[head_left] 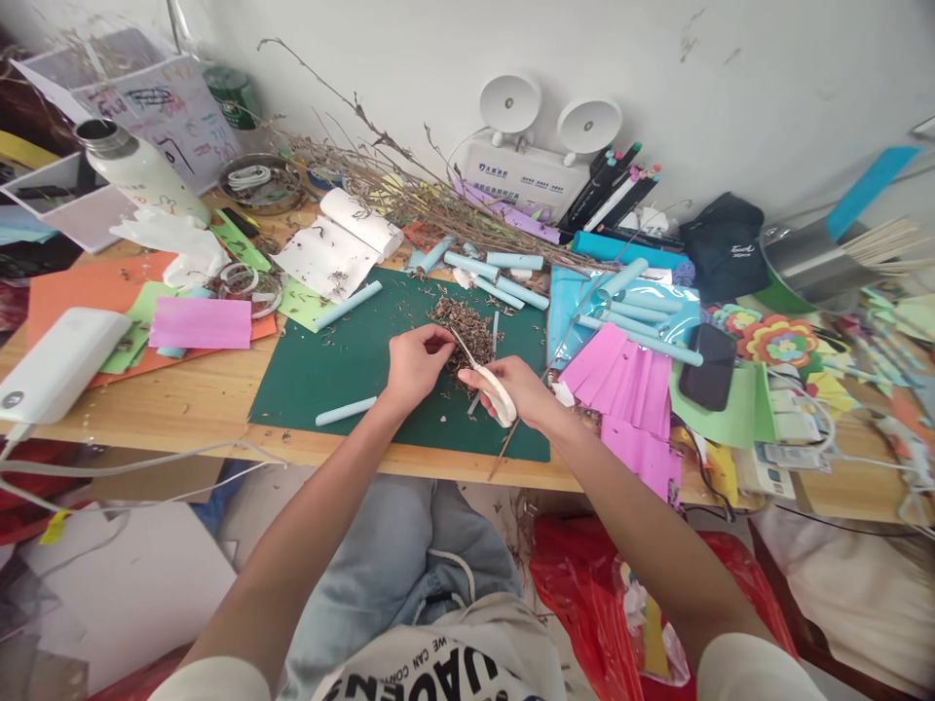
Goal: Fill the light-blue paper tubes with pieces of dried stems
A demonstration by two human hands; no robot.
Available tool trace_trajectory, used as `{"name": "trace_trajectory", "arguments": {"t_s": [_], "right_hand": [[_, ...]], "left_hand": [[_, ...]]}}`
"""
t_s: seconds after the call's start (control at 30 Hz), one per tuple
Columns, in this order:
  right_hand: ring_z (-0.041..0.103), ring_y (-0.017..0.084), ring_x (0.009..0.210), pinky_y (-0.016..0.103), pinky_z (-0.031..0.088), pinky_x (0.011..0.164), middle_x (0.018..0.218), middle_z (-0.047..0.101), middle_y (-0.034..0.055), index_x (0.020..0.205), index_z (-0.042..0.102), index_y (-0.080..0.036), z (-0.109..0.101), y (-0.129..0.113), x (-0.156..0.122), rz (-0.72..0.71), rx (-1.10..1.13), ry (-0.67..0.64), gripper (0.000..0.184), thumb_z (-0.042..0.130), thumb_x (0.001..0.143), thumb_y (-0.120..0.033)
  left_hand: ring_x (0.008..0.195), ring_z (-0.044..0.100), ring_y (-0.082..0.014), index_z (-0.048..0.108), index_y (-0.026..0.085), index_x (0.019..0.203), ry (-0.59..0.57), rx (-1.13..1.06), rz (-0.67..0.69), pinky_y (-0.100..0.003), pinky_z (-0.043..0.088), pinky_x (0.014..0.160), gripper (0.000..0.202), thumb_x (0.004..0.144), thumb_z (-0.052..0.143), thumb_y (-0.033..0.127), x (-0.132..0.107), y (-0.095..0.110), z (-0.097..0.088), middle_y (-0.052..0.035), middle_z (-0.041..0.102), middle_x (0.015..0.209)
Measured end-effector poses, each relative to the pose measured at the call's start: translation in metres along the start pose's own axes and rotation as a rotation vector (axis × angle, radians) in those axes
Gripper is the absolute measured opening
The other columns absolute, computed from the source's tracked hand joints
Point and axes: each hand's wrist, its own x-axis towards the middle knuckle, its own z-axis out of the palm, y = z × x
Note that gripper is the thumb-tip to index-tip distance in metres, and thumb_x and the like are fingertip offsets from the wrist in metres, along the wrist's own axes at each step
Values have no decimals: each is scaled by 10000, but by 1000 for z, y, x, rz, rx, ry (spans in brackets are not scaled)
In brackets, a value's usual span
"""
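My right hand (515,387) grips a pair of white-handled scissors (498,397), whose blades point up and left toward my left hand. The fingers of my left hand (418,362) are pinched together beside the blade tips; what they hold, if anything, is too small to make out. Under and behind the blades lies a heap of brown dried plant bits (467,326) on a green cutting mat (292,385). A pale blue paper tube (345,412) rests by my left wrist, and another tube (349,305) lies at the mat's upper left.
Dry twigs (409,190) stretch along the wall before a two-headed emergency lamp (522,170). Pink crepe paper (620,375) and a black phone (707,366) lie at right. A white power bank (62,365) and a bottle (138,170) are at left. A red plastic bag (584,584) sits below.
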Motion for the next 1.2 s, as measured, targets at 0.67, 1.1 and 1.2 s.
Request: {"name": "trace_trajectory", "arguments": {"t_s": [0.67, 1.1, 1.2], "right_hand": [[551, 119, 406, 210, 411, 370, 503, 597, 7, 642, 592, -179, -2, 3, -7, 6, 38, -36, 570, 672, 709, -739], [487, 98, 354, 214, 362, 348, 445, 543, -14, 561, 561, -183, 5, -1, -3, -42, 78, -7, 563, 700, 700, -711], [449, 83, 338, 213, 347, 362, 407, 510, -18, 500, 525, -185, 5, -3, -5, -65, 52, 6, 586, 690, 715, -704]], "left_hand": [[712, 690, -136, 737, 198, 789, 56, -12, 21, -245, 565, 718, 74, 784, 663, 203, 1, -2, -1, 0, 755, 811], [789, 713, -155, 751, 189, 811, 36, -85, 11, -276, 591, 789, 76, 772, 685, 188, 1, -3, 2, -24, 763, 869], [777, 709, -156, 751, 195, 816, 20, -65, -1, -282, 591, 782, 75, 780, 685, 195, 2, -3, 1, -23, 763, 863]]}}
